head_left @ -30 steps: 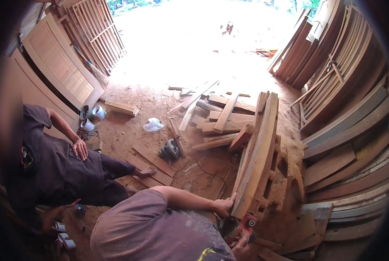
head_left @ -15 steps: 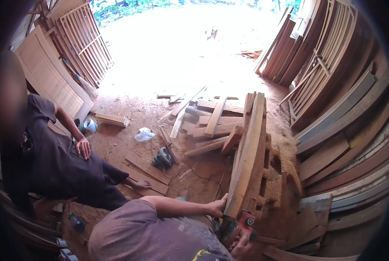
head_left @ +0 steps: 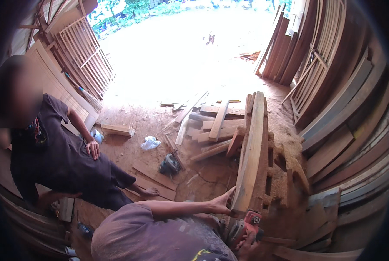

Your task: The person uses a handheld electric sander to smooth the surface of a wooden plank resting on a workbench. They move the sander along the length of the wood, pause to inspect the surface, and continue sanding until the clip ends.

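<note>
A long wooden beam (head_left: 252, 156) stretches away from me, raised above the floor. My left hand (head_left: 222, 203) rests against the left side of its near end, thumb and fingers spread apart. Just below that end is a red handheld power planer (head_left: 242, 230). The fingers of my right hand (head_left: 247, 244) are wrapped round its handle. Where the planer's sole meets the wood is hidden from me.
Sawdust-covered supports (head_left: 279, 174) stand right of the beam. Offcuts (head_left: 218, 124) lie beyond its left side. A circular saw (head_left: 169, 164) and a plastic bag (head_left: 150, 142) are on the floor. Another person (head_left: 68, 161) is at left. Boards (head_left: 355, 174) line the right.
The view has shifted a little, so most things sit slightly further right and lower. My left hand's thumb and fingers look wider apart. My right hand still holds the planer.
</note>
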The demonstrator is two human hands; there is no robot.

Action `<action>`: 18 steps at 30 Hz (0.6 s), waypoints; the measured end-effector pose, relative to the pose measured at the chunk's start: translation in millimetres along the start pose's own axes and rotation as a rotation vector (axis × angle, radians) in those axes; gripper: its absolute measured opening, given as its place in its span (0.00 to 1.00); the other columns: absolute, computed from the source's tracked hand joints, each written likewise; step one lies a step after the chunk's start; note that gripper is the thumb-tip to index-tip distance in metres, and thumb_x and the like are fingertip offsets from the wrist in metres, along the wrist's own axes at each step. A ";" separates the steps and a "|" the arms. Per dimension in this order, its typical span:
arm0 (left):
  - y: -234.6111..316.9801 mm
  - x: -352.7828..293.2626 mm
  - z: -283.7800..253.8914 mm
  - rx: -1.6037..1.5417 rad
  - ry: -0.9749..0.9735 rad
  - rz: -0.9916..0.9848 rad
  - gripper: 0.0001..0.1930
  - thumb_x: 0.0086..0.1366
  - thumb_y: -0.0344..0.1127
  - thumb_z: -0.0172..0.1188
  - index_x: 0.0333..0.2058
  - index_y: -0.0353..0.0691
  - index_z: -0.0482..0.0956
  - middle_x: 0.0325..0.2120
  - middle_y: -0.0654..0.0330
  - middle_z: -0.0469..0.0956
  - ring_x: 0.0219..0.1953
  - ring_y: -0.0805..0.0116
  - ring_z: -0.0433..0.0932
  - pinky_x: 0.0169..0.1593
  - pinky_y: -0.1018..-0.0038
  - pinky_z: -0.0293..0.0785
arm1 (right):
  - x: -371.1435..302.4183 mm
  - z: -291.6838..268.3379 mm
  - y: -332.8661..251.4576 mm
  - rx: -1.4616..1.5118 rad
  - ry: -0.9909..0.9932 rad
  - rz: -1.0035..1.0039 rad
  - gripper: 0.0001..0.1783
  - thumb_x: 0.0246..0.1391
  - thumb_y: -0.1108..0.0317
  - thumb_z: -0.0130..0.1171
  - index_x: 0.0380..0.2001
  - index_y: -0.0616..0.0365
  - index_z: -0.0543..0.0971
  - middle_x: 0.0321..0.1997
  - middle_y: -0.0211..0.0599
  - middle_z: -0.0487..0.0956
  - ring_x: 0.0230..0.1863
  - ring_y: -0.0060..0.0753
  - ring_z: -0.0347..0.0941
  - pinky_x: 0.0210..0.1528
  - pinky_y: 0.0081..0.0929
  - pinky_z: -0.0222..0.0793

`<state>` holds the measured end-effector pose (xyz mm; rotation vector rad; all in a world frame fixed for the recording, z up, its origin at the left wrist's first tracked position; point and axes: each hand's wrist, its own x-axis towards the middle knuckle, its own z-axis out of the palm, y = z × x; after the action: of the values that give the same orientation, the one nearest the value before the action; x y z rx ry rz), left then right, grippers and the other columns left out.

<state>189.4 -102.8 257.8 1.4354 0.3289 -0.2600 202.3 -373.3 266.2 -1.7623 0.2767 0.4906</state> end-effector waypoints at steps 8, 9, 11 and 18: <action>115.4 -23.5 -13.9 -0.158 0.098 0.233 0.66 0.57 0.41 0.83 0.81 0.44 0.39 0.54 0.48 0.81 0.58 0.62 0.81 0.59 0.63 0.80 | 1.2 -7.6 3.3 0.043 -0.024 0.017 0.22 0.70 0.52 0.60 0.34 0.64 0.80 0.22 0.31 0.76 0.10 0.18 0.65 0.12 0.24 0.58; 139.1 -34.4 -17.7 -0.160 0.167 0.222 0.64 0.57 0.42 0.83 0.81 0.43 0.42 0.55 0.48 0.81 0.59 0.61 0.81 0.59 0.63 0.81 | 8.4 -9.1 8.7 0.042 -0.069 0.026 0.19 0.70 0.55 0.61 0.36 0.64 0.80 0.24 0.32 0.77 0.09 0.17 0.64 0.10 0.24 0.57; 148.6 -28.9 -25.7 -0.177 0.206 0.297 0.60 0.59 0.43 0.82 0.80 0.41 0.47 0.55 0.47 0.81 0.58 0.60 0.81 0.60 0.63 0.81 | 5.6 -11.3 11.7 0.045 -0.072 0.045 0.20 0.71 0.55 0.60 0.34 0.64 0.80 0.22 0.30 0.76 0.11 0.18 0.67 0.12 0.24 0.59; 195.5 -18.1 -31.2 -0.233 0.248 0.418 0.54 0.63 0.43 0.78 0.78 0.36 0.51 0.55 0.43 0.82 0.56 0.59 0.82 0.57 0.64 0.84 | 0.6 -12.2 -0.9 0.086 -0.082 0.069 0.20 0.72 0.58 0.60 0.30 0.63 0.78 0.18 0.28 0.73 0.11 0.18 0.67 0.12 0.23 0.60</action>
<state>242.7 -48.7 441.5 1.2713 0.2436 0.2900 205.4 -384.8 268.9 -1.6492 0.2969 0.5909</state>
